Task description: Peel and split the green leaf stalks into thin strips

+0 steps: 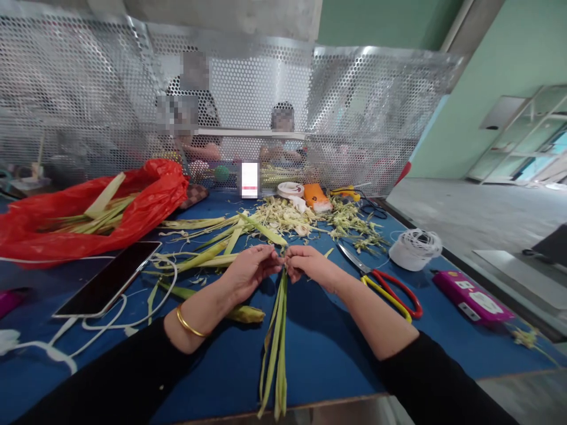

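Note:
My left hand [254, 268] and my right hand [312, 265] meet over the middle of the blue table, fingers pinched together. Between them is the top of a bundle of long, pale green leaf strips [277, 348], which hangs down towards the table's front edge. The exact grip point is hidden by the fingers. Just beyond the hands, a broad leaf piece [266, 229] lies aslant. Under my left forearm rests a thicker yellow-green leaf piece [245, 314]. Scissors [376, 283] with red and yellow handles lie partly open to the right of my right hand.
A red plastic bag [155, 200] of leaves stands left, near a tablet [110, 277] and white cables. Leaf scraps [283, 215] are heaped behind the hands. White string [415, 251] and a purple box [472, 297] sit right. People appear behind a perforated metal screen [345, 118].

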`<state>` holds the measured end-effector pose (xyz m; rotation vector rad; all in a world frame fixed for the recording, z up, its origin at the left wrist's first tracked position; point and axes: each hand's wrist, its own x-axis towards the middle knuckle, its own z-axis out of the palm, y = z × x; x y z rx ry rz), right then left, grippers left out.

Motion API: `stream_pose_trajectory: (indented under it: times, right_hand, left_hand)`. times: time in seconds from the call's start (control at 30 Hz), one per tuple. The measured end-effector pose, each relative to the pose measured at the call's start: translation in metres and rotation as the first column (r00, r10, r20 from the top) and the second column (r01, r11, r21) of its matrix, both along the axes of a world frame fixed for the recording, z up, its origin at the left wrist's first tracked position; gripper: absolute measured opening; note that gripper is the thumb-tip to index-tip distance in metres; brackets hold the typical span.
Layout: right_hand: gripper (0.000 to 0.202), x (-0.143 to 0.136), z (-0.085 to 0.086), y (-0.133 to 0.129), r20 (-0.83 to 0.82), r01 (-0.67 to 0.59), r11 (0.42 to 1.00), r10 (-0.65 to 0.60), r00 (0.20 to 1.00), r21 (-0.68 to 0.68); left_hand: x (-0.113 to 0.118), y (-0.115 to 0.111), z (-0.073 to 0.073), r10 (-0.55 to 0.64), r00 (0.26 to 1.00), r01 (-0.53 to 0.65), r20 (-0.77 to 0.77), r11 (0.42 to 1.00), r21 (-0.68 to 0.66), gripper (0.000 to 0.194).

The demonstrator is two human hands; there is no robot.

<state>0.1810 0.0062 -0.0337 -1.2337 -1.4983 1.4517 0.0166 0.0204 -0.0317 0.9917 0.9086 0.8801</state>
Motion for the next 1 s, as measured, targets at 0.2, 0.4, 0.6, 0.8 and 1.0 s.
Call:
stream_pose_trajectory:
  times: [0.2, 0.4, 0.6, 0.8, 1.0]
  right_hand:
    - [0.007, 0.001, 0.005, -0.004, 0.010, -0.028, 1.000, 0.028, 1.000, 0.014]
    - [0.008, 0.002, 0.001, -0.006, 0.076, -0.059, 0.998, 0.057, 0.995, 0.028]
    - [0.008, 0.003, -0.003, -0.003, 0.079, -0.063, 0.998, 0.062, 0.995, 0.011]
    - [0.004, 0.003, 0.005, -0.004, -0.019, -0.027, 0.997, 0.026, 0.999, -0.067]
    - [0.006, 0.007, 0.012, -0.005, -0.080, 0.032, 0.999, -0.035, 0.996, -0.039]
  left_hand:
    - [0.004, -0.002, -0.002, -0.087, 0.988, 0.106, -0.131, 0.984, 0.143, 0.023]
    - [0.005, -0.006, -0.001, -0.106, 0.929, 0.209, -0.353, 0.941, 0.267, 0.017]
    - [0.004, -0.005, 0.000, -0.117, 0.915, 0.227, -0.385, 0.940, 0.256, 0.012]
    - [0.000, -0.002, -0.003, -0.095, 0.937, 0.156, -0.336, 0.975, 0.160, 0.018]
    - [0.000, 0.000, -0.002, -0.022, 0.946, 0.062, -0.324, 0.992, 0.113, 0.026]
